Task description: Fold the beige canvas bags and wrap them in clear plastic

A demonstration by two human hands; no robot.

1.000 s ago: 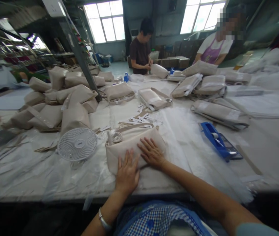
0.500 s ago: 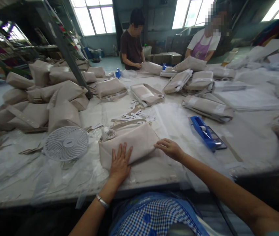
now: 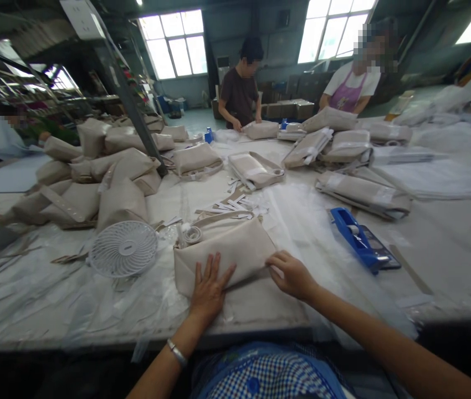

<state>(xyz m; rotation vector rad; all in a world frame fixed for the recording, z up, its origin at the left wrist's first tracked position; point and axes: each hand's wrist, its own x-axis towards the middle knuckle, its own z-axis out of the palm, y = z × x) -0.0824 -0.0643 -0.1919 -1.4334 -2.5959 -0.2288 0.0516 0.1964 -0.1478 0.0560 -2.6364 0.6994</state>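
A beige handbag [image 3: 239, 249] lies on the table right in front of me, its strap [image 3: 229, 219] along the far edge. A coiled strap [image 3: 193, 235] sits at the bag's top left. My left hand [image 3: 209, 288] rests on the bag's near side with its fingers spread. At the bag's right end, my right hand [image 3: 291, 274] has thumb and fingers pinched on the bag's edge. Its fingertips are partly hidden, so the exact fold they hold is unclear.
A white fan [image 3: 123, 249] stands left of the bag. A blue tape dispenser [image 3: 356, 241] lies to the right beside a dark phone-like slab. More beige bags [image 3: 123, 191] are heaped left; wrapped ones [image 3: 362, 194] lie right. Two people [image 3: 241, 91] stand across the table.
My view has shifted, so the scene sits lower and further right. The right hand's fingers have closed more tightly at the bag's right end. The left hand stays flat on the bag.
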